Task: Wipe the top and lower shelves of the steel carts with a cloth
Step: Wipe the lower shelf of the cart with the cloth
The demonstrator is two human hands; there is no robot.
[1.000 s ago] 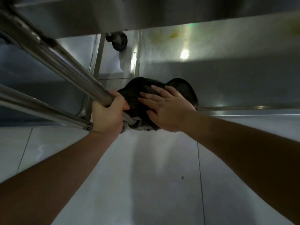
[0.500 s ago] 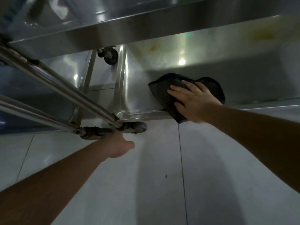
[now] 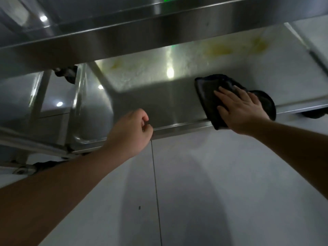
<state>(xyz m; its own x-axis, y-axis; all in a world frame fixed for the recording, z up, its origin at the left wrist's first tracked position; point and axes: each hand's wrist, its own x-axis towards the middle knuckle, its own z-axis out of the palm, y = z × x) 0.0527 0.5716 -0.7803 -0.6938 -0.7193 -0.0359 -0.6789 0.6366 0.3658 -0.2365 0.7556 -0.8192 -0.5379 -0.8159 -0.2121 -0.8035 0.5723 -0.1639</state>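
Two hands at the lower shelf, one pressing the cloth

Two hands reach toward the shiny steel lower shelf of the cart. The right hand lies flat on the dark, crumpled wiping cloth, its fingers straight and spread, pressing the cloth onto the shelf near the front rim; part of the cloth hangs over that rim. The left hand hovers in front of the rim, left of the cloth and well apart from it, its fingers loosely curled with nothing in them. Above the shelf runs the flat steel top shelf; yellowish stains mark the back of the lower shelf beyond the cloth. Below the rim lies pale tiled floor.

Half a second ago the cloth sat farther left along the shelf, nearer the corner post, and the left hand hung lower, by the black caster. A second ago that hand gripped the steel tube.
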